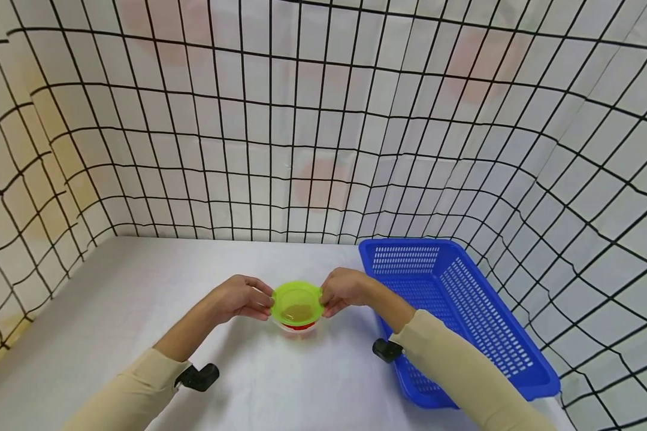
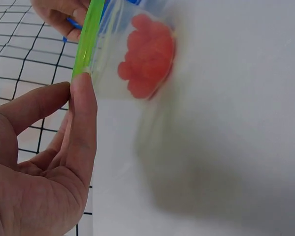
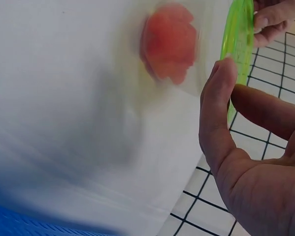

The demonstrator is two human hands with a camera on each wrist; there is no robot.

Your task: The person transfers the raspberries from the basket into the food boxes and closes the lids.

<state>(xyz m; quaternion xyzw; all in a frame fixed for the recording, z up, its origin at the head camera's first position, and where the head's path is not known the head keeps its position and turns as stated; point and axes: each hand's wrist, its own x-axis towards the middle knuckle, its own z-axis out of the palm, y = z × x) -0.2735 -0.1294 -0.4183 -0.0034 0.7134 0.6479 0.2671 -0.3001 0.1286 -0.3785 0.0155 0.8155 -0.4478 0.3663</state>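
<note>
A round, see-through green lid [image 1: 296, 293] is held level between both hands, over a clear container [image 2: 109, 86]. Inside the container lie red lumpy pieces [image 2: 148, 56]; their exact kind is hard to tell through the cloudy wall. At the lid's left edge, the left hand [image 1: 242, 297] pinches the rim between thumb and fingertips. Opposite it, the right hand [image 1: 347, 288] pinches the other edge in the same way. Whether the lid touches the container's rim all round I cannot tell. Most of the container is hidden beneath the lid in the head view.
A blue slotted plastic basket [image 1: 509, 335] stands on the right of the white table [image 1: 280, 389], partly under the right forearm. Black wire mesh [image 1: 269, 143] rises at the back and both sides. A black camera sits on each wrist.
</note>
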